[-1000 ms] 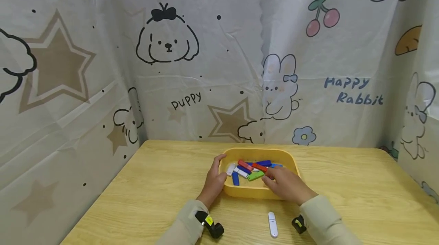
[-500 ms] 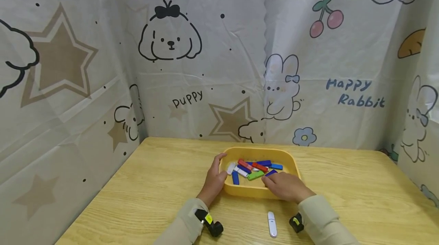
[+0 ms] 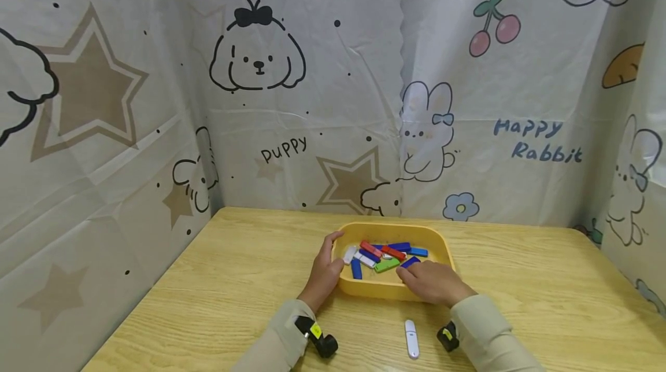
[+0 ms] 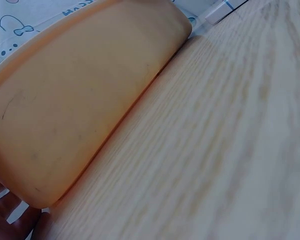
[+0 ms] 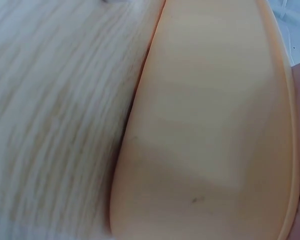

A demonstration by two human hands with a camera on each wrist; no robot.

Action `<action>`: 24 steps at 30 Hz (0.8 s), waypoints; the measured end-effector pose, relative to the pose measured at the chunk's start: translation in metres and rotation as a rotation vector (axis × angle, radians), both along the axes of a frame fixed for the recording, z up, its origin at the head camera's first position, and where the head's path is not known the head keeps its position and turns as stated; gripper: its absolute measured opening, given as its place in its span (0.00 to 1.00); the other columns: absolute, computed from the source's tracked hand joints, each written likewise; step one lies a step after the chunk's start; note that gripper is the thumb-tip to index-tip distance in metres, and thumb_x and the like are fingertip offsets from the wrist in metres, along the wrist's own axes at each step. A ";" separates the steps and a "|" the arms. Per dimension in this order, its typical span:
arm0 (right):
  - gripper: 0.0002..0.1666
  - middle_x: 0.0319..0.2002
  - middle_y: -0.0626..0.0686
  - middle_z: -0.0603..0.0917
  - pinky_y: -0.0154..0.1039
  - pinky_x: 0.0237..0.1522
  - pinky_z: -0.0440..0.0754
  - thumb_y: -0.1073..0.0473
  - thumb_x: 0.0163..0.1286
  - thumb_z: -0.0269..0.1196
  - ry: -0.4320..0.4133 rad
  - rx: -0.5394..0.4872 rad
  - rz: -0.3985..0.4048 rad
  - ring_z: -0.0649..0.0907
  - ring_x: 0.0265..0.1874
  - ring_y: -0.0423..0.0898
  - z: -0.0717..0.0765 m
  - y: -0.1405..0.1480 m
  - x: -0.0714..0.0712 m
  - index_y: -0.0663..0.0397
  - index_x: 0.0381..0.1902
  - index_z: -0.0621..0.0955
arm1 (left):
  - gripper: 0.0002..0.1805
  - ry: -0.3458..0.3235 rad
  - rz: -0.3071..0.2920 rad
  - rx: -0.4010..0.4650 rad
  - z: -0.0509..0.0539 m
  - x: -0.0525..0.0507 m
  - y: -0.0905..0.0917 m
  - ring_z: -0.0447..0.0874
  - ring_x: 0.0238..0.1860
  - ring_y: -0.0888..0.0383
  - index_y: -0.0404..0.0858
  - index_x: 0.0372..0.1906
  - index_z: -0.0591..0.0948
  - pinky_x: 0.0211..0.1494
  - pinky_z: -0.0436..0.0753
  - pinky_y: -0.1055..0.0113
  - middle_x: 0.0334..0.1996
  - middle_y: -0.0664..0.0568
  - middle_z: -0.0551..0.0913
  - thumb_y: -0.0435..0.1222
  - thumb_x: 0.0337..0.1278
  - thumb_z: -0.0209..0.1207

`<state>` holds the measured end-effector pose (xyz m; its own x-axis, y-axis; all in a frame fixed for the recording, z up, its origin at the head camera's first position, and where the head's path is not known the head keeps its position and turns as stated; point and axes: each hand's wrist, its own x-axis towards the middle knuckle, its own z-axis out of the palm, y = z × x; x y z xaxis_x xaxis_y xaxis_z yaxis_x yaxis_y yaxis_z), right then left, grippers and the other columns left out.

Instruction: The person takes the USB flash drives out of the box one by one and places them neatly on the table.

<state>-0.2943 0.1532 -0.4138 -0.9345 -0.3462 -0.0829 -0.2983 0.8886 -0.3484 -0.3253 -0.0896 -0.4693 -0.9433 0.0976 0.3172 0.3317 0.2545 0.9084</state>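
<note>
A yellow plastic tray point(image 3: 370, 287) stands on the table, holding several small sticks that look like USB sticks. My left hand point(image 3: 326, 272) grips its left end, with the thumb at the rim. In the left wrist view, fingers point(image 4: 9, 212) show beside the tray's corner. My right hand point(image 3: 436, 283) reaches over the near right rim, fingertips down inside the tray. Just beyond those fingers lies a dark blue stick point(image 3: 410, 262); whether they pinch it is hidden. A green stick point(image 3: 387, 265) lies to the left of the right thumb, and a red one point(image 3: 393, 253) behind.
A white USB stick point(image 3: 411, 339) lies on the wooden table point(image 3: 229, 291) in front of the tray, between the forearms. Patterned curtains point(image 3: 291, 117) hang behind the table and at both sides. Wrist cameras point(image 3: 318, 337) are strapped to both arms.
My right hand has drawn back slightly toward the near rim, uncovering the light blue and dark blue sticks. The left hand stays on the tray. Over the last half second little differs.
</note>
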 end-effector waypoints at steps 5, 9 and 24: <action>0.23 0.21 0.47 0.73 0.44 0.35 0.71 0.46 0.75 0.45 0.020 0.013 -0.010 0.73 0.25 0.45 -0.001 -0.001 -0.002 0.46 0.23 0.77 | 0.35 -0.010 -0.003 -0.001 0.019 0.014 0.002 0.54 0.72 0.42 0.33 0.68 0.62 0.70 0.54 0.42 0.71 0.38 0.60 0.22 0.49 0.44; 0.21 0.20 0.47 0.73 0.44 0.34 0.70 0.47 0.73 0.46 0.032 -0.007 -0.013 0.73 0.25 0.45 -0.002 -0.002 -0.003 0.45 0.22 0.77 | 0.34 -0.011 -0.011 -0.014 0.036 0.028 0.003 0.54 0.71 0.41 0.30 0.68 0.61 0.70 0.55 0.42 0.70 0.36 0.60 0.22 0.49 0.44; 0.04 0.31 0.43 0.78 0.38 0.36 0.73 0.55 0.68 0.58 -0.031 -0.405 0.282 0.75 0.33 0.42 -0.003 0.021 -0.007 0.45 0.34 0.80 | 0.35 0.014 0.021 -0.011 0.009 0.007 0.002 0.57 0.71 0.43 0.37 0.68 0.63 0.69 0.57 0.42 0.70 0.40 0.62 0.24 0.48 0.45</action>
